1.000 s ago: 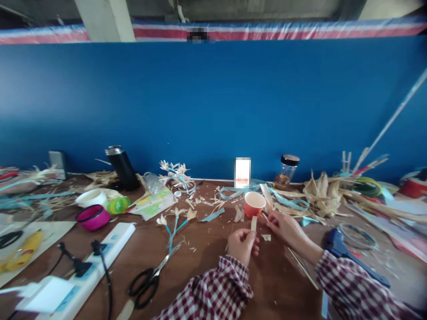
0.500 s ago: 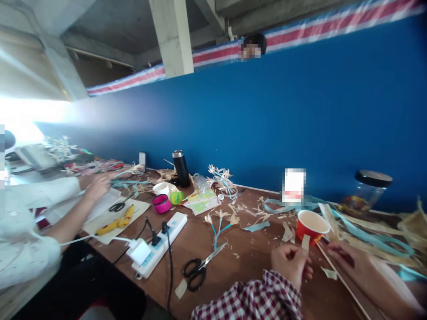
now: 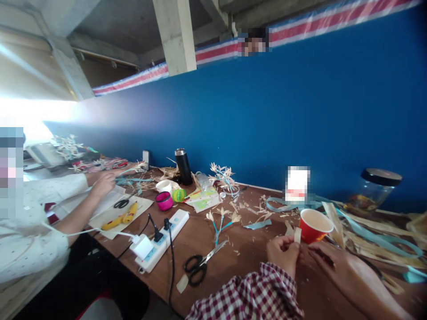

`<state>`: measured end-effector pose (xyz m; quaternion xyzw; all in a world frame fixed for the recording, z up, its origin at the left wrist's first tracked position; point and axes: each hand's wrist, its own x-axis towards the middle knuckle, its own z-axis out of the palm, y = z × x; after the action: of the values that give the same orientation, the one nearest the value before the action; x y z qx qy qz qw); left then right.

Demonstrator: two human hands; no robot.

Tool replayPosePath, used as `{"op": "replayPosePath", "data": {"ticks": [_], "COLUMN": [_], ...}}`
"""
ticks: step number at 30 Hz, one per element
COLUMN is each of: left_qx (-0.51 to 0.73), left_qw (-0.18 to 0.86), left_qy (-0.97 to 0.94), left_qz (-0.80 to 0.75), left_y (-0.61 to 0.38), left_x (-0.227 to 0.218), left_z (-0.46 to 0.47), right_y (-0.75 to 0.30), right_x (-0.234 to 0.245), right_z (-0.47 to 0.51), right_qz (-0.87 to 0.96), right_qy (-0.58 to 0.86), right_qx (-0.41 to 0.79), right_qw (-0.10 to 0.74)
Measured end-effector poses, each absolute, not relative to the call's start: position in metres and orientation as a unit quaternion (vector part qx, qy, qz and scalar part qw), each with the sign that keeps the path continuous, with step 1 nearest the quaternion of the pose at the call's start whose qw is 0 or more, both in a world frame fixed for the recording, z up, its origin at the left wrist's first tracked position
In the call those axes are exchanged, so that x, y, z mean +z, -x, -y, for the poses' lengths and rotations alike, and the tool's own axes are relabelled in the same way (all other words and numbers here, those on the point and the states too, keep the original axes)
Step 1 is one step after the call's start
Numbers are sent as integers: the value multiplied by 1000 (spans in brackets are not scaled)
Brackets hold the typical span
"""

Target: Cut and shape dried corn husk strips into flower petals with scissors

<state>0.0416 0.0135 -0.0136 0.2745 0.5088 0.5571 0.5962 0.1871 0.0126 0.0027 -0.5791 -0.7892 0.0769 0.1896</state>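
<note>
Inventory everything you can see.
Table: one, brown, centre
Partition: one, blue, behind table
Cup: one, red, right
Jar: one, clear, far right
Flask: one, black, back
Bowl: one, white, back
Container: one, pink, before bowl
Power strip: one, white, left
Scissors: two, black, centre and left
Glue gun: one, yellow, left
Flower sprigs: several, cream, back and centre
Ribbon: several, blue, right
Scraps: uncountable, tan, scattered
Other people: two, left, behind partition
Left hand: one, pinching pale strip
Right hand: one, before cup

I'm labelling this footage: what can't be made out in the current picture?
Head view:
Pale strip: lower end, hidden by the left hand.
Right hand: anything held, hidden by its fingers.
Right arm: elbow, cut off by the lower-right edge.
Jar: contents, too blurred to identify.
</note>
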Motion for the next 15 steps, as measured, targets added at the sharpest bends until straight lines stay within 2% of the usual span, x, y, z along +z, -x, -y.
{"op": "replayPosePath", "data": {"ticks": [9, 13, 15], "left_qx": [576, 584, 588], "left_qw": [510, 483, 473], "left_qy": [-304, -321, -327], "left_qz": [-562, -568, -569], "left_y": [-36, -36, -36], "left_x": [-15, -19, -20], "left_z": [-19, -20, -19], "right_y": [-172, -165, -164], "right_x": [10, 13, 13], "right_z": [-14, -14, -14], "right_qz": [837, 862, 852], "right_qy": [515, 471, 476], "right_qx": [57, 15, -32], "right_qw": [178, 185, 214]}}
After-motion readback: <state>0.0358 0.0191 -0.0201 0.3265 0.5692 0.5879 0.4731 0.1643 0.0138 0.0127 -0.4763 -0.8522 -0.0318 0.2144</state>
